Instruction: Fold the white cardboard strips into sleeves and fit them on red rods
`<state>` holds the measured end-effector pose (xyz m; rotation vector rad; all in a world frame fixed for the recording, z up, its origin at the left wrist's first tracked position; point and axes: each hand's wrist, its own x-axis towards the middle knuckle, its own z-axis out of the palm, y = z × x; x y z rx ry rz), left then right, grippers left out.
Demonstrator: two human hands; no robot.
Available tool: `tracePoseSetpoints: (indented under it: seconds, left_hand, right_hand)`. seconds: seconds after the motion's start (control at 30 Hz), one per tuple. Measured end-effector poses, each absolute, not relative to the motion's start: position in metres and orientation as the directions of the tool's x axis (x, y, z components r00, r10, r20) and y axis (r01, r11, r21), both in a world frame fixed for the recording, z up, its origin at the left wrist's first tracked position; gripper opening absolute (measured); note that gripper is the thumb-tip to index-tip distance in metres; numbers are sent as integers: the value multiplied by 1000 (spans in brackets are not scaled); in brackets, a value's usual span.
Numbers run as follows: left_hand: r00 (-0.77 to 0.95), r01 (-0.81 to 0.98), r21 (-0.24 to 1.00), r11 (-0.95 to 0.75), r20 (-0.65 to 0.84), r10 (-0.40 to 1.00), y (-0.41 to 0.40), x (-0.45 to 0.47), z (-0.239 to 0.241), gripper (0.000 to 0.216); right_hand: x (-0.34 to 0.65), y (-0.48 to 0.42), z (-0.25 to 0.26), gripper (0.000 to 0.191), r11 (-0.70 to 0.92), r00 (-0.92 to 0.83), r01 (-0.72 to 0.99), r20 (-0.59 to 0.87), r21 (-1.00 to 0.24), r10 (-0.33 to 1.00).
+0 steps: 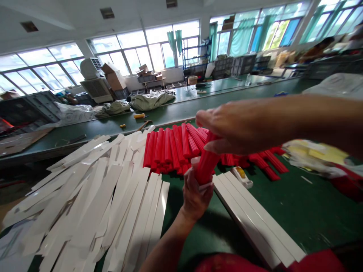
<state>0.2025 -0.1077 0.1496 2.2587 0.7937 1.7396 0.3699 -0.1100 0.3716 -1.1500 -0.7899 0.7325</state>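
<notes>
My left hand [197, 196] is closed around a narrow white box [205, 186], of which only the open end and a flap show. A red ribbed tube [208, 166] stands tilted in that end, its lower part hidden by the box and my fingers. From above, my right hand [227, 126] grips the tube's upper end between thumb and fingers. Behind lies a pile of similar red ribbed tubes [167, 147]. Flat white cardboard boxes [85, 200] are spread in a heap on the left. Three long white boxes [255, 219] lie side by side on the right.
A white tape dispenser [242, 177] with yellow tape sits by the white boxes on the green table [306, 204]. Clear plastic bags [314, 155] lie at the right. Farther back are a hammer [144, 125], a yellow roll [139, 116] and a crumpled sack [153, 100].
</notes>
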Motion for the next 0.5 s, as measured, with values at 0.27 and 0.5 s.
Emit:
tracePoseSetpoints:
  seconds: [0.27,0.5]
  left_hand:
    - [191,324,412,-852,853,485,-100,193,145,77]
    - [165,397,426,-813,838,520,-92,189,148,81]
  right_hand:
    - [320,-123,325,79,256,-129,409,222,-876,967]
    - [327,-122,222,58,98,183,-37,89,-995,979]
